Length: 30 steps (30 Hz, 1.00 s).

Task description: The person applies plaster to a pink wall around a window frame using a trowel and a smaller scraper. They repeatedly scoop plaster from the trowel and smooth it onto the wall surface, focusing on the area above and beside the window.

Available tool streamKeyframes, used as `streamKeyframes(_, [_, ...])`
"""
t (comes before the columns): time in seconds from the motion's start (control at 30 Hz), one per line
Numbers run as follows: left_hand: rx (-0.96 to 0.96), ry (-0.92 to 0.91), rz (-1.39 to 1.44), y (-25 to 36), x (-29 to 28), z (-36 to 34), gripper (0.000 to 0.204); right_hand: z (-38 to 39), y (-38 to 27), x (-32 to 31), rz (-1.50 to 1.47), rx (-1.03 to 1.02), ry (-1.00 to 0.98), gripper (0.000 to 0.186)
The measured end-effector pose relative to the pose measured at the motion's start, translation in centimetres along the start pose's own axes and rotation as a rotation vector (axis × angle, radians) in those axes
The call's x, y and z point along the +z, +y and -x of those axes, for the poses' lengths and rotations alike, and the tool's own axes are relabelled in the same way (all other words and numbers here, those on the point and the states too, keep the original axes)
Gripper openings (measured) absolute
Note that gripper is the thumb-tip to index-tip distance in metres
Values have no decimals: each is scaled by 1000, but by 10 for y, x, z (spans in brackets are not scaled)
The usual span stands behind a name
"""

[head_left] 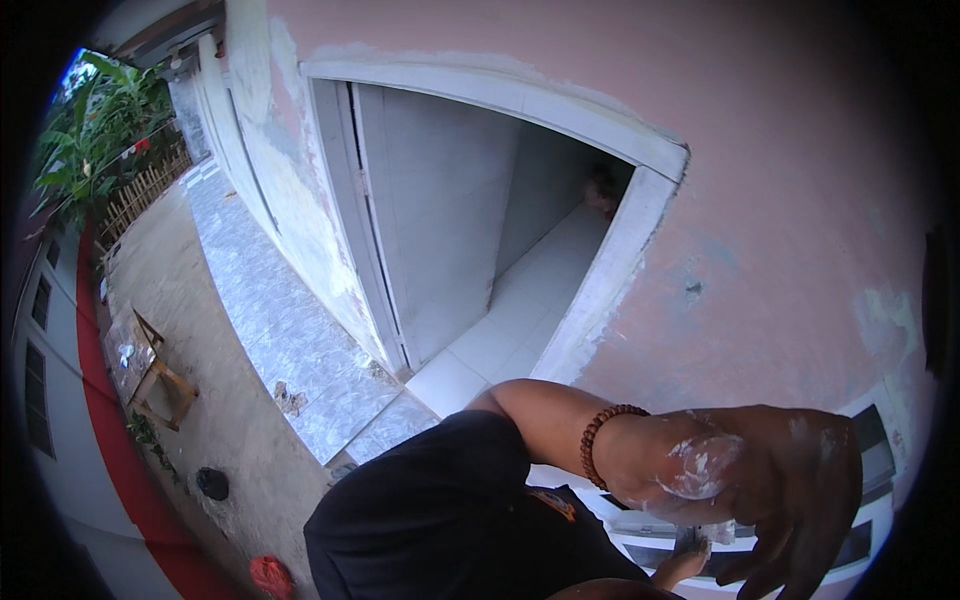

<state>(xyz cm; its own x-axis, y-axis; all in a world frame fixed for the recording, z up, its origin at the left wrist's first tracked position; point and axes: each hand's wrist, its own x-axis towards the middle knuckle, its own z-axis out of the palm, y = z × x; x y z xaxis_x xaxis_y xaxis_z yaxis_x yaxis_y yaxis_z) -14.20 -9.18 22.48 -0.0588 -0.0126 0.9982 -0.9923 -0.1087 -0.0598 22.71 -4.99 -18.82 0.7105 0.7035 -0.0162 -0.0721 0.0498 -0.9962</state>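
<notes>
While your left arm bends across the lower view, your left hand [765,475] lies at four o'clock: beaded bracelet [592,440] at the wrist, white smears on the skin, fingers pointing down, slightly apart; whether they grip anything cannot be told. Your right hand [680,568], at five o'clock: partly hidden, touching one small dark-and-whitish object [718,534] between four and five; finger closure cannot be told. Pink wall [790,220], patched with white, at two o'clock. White door frame [480,92], at twelve. Wooden table [180,390], between eight and nine. Red bag [270,577], at seven.
</notes>
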Motion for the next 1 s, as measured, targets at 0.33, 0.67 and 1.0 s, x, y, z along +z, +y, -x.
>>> streamKeyframes(0.33, [-133, 81, -168, 20, -5, 14, 66, -9, -6, 26, 55, -3, -17, 44])
streamKeyframes(0.67, [-118, 138, -296, 67, -2, 17, 62, -18, 0, 5, 16, 12, 8, 45])
streamKeyframes(1.0, [-76, 162, -509, 39, -34, 57, 53, -5, -2, -39, -106, 29, 51, 44])
